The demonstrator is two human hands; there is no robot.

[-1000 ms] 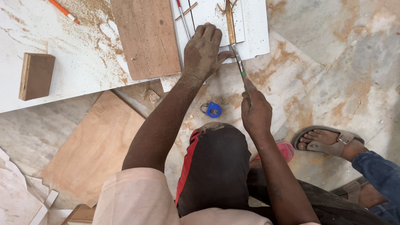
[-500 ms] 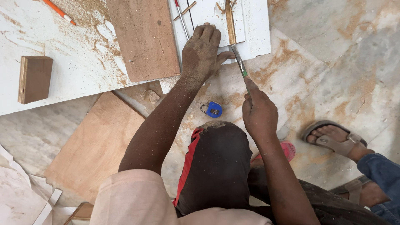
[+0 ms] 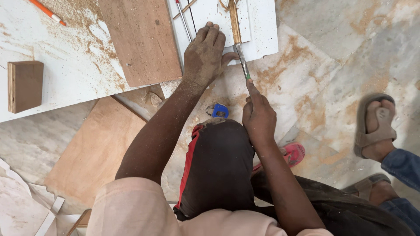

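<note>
- Left hand [image 3: 204,54] lies flat, fingers together, on the white panel [image 3: 262,26] at top centre.
- Right hand [image 3: 259,114] is clamped on a chisel [image 3: 243,62], blade against the panel's wooden strip [image 3: 234,19].

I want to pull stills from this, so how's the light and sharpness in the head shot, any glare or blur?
Head view: soft even daylight, faint shadows, no harsh glare on the white board; left hand, right hand and the thin blade look sharp; slight wide-angle stretch at the edges.
</note>
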